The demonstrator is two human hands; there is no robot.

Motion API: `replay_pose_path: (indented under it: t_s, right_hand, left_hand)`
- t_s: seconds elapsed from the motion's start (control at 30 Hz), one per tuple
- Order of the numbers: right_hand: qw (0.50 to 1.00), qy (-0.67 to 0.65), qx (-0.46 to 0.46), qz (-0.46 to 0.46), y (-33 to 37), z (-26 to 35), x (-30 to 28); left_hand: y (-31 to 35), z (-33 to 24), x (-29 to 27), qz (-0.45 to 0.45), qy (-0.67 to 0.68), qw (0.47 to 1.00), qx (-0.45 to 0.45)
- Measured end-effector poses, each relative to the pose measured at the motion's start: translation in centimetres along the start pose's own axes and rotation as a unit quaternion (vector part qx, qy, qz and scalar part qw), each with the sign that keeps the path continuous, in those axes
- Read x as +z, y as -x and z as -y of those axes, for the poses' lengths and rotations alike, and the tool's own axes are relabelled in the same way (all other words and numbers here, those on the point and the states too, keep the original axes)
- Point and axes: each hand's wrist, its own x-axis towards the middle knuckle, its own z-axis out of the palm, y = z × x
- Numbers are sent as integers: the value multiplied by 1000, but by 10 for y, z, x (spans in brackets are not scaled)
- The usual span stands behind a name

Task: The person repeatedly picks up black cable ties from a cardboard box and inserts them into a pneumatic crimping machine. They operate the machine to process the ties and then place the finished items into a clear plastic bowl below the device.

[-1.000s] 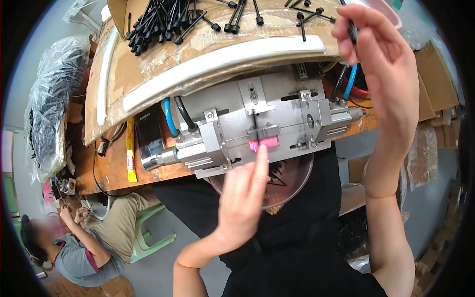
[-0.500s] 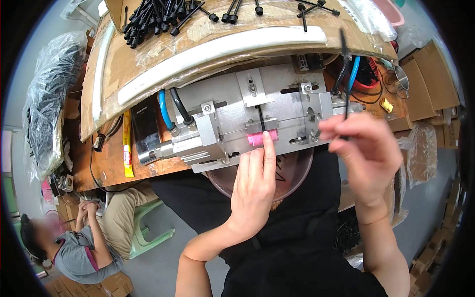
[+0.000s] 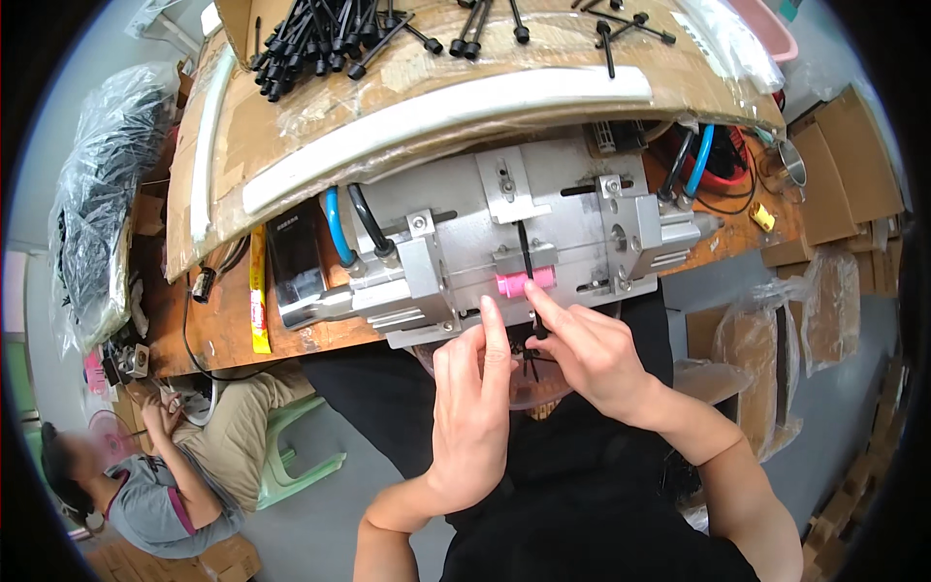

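At the centre of the frame, the black rod [image 3: 527, 249] lies across the pink block [image 3: 511, 286] on the metal fixture [image 3: 572, 225]. The right hand [image 3: 606, 364] pinches the rod's lower end, index fingertip at the block; the left hand [image 3: 469, 417], lower centre, is loosely spread, index finger extended just below the block.

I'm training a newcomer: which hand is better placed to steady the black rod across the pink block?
Probably the right hand: its index finger and thumb are at the black rod, while the left hand sits apart, left of the rod.
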Motion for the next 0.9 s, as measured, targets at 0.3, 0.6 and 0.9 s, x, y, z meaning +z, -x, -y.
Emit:
replay_pose_path:
  t_s: [0.3, 0.6, 0.9]
  right_hand:
    - [971, 123, -192, -78, -111, 9, -65]
    - [948, 318, -15, -12, -340, -30, -31]
    - [962, 259, -78, 22, -320, -43, -52]
  left_hand:
    - [-102, 34, -66, -174, -67, 979, 87]
    - [-218, 83, -88, -50, -81, 993, 67]
    - [-176, 79, -122, 60, 51, 994, 73]
